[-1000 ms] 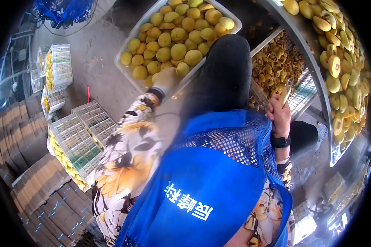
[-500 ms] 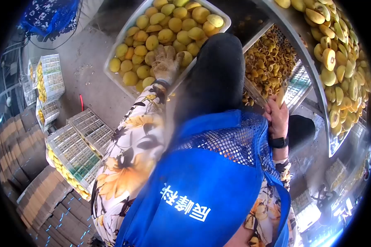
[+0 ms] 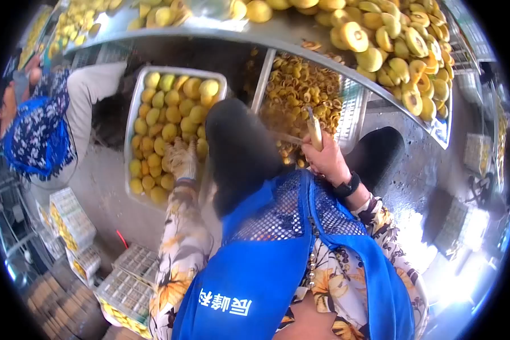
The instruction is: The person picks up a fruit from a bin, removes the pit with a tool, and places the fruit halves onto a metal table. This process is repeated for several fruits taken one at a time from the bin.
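My left hand (image 3: 181, 160), in a dirty knitted glove, rests on whole yellow peaches (image 3: 163, 116) in a white plastic crate (image 3: 131, 122). Its fingers are spread over the fruit; no peach is lifted. My bare right hand (image 3: 327, 161), with a black watch at the wrist, is closed round a short pale-handled tool (image 3: 315, 134) with a narrow metal tip. The tip points up and away from me, over a basket (image 3: 354, 113) of brownish peach scraps (image 3: 300, 85).
A metal-edged table (image 3: 300, 39) curves across the front, heaped with cut peaches (image 3: 399, 62). At left sits another person (image 3: 39, 130) in blue floral clothing. Stacked crates (image 3: 73, 218) of fruit stand lower left. My knees (image 3: 241, 147) flank the scrap basket.
My view has swung left, bringing the other person and more of the table into sight. My left hand remains among the peaches, fingers less spread. My right hand still holds the tool.
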Demonstrator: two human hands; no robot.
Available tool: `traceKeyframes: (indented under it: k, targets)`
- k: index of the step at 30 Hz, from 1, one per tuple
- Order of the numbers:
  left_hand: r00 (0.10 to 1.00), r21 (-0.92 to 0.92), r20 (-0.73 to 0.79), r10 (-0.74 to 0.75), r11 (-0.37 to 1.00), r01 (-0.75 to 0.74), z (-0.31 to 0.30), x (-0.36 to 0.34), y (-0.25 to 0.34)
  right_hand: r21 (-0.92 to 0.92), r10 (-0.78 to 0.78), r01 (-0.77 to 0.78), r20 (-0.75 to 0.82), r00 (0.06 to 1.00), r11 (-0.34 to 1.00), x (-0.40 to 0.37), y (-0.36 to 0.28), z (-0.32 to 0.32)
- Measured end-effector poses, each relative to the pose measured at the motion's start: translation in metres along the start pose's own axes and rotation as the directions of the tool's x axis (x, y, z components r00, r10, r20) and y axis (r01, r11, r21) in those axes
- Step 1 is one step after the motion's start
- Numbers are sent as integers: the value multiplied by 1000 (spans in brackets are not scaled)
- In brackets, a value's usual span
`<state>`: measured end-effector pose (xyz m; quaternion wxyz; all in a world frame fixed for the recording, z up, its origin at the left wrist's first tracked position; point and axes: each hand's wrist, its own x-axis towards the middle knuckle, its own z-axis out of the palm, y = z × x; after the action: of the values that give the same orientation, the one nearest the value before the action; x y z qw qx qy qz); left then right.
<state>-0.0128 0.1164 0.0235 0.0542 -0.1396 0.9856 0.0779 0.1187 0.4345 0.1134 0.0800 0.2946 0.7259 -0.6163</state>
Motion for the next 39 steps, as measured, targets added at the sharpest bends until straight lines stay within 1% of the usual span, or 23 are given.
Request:
traceKeyframes:
  k: [2,5,7,9,13,14,15,16,18,19,20,21,24,25,27,29,30,31,33,34,35,37,39]
  targets:
    - [989,-119,-108,98,987,-111,-30,11,35,0,27,-27,-20,999,1000,-6,-1,-7]
    - [848,-303,-242,471,794,-527,-76,13,128,-12,210,-210,-24,977,978,-14,-9,-35]
    - [861,-583,-66,504,681,-444,-135,-17,223,92,-22,32,-100,995,995,-12,7,-34]
    - [715,-484,-186,673,571,-663,-140,-31,294,79,-108,121,-150,983,989,-11,11,-38]
    - [604,-672,180,776,545,-501,-108,-44,411,-22,-253,255,-221,942,967,-17,13,-57]
    - [645,-657,102,758,537,-528,-79,-41,429,-10,-249,253,-220,943,967,-20,10,-63]
    - [679,-641,23,734,532,-553,-61,-41,438,-32,-251,251,-250,935,967,-20,17,-68]
    - [647,-686,93,757,519,-510,-67,-40,439,-53,-254,250,-279,926,967,-18,29,-73]
    - [645,-869,182,743,429,-249,-71,-45,432,11,-168,177,-258,951,984,-21,26,-84]
    - [647,-873,275,712,467,-143,-82,-49,426,-56,-213,206,-334,918,977,-20,20,-90]
    - [622,-928,173,764,337,-156,-83,-49,414,-127,-261,229,-402,878,965,-17,14,-95]
    - [632,-947,234,738,320,-23,-102,-65,402,-200,-313,246,-462,830,948,-12,5,-100]
    - [599,-970,232,766,226,86,-116,-88,354,-2,-242,272,-462,853,962,-4,-41,-113]
    - [571,-977,35,821,148,-153,-118,-94,339,-10,-280,313,-474,835,950,2,-44,-112]
    - [692,-897,-120,712,221,-383,-121,-119,311,49,-400,478,-476,783,877,11,-45,-101]
    - [665,-881,9,747,321,-348,-122,-126,288,124,-446,543,-435,782,831,13,-47,-88]
    - [701,-863,-98,707,290,-413,-123,-135,278,168,-438,531,-392,809,831,11,-51,-83]
    - [689,-960,79,721,242,-143,-129,-138,269,210,-431,518,-349,832,829,10,-52,-80]
    - [516,-892,377,770,151,426,-145,-139,254,465,-348,414,-225,910,783,4,-49,-71]
    - [562,-824,433,705,58,563,-138,-144,256,467,-369,427,-215,904,774,2,-50,-64]
    - [550,-783,463,695,31,621,-135,-144,255,468,-392,443,-208,896,765,1,-50,-60]
    - [516,-692,517,683,-21,722,-128,-142,255,91,-435,474,-281,856,876,1,-44,-61]
    - [596,-731,482,642,-79,677,-117,-143,252,-274,-565,495,-335,754,824,-7,-41,-59]
